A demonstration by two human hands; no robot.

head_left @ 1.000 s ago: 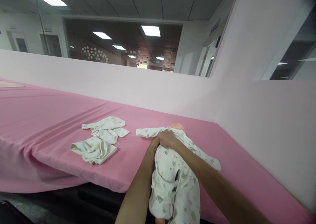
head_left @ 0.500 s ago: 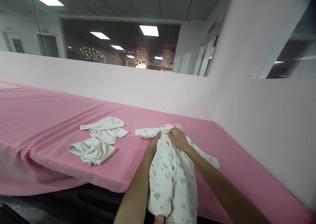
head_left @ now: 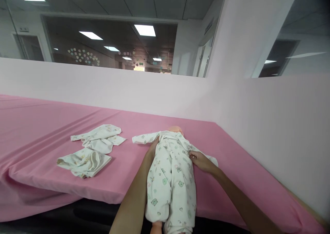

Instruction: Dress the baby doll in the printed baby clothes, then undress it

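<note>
Left hand: I saw the left hand [head_left: 154, 148] reach in along the doll's side, its fingertips lost behind the printed top [head_left: 177, 135]; how far they were spread, or whether they had hold of cloth, I could not tell from my end.
Right hand: I had the right hand [head_left: 201, 159] at the other side of the waist, thumb and fingers drawn together on the edge of the printed trousers [head_left: 175, 179].
Doll: I had the doll [head_left: 176, 128] lying on the pink sheet [head_left: 123, 120] between both arms, head away from me; only the crown showed past the collar, the face being out of sight.
Feet: one bare foot [head_left: 156, 228] ran off the bottom edge of my view, and the other leg's end was cut off too.
Sleeves: one stuck out flat beyond the left hand; the other passed behind the right hand, probably empty at its cuff.
What held what: the top and trousers enclosed the doll's body.
Spare clothes: a crumpled white top [head_left: 101, 137] lay to the left, just beyond a bunched garment [head_left: 85, 162] whose folds hid its shape.
</note>
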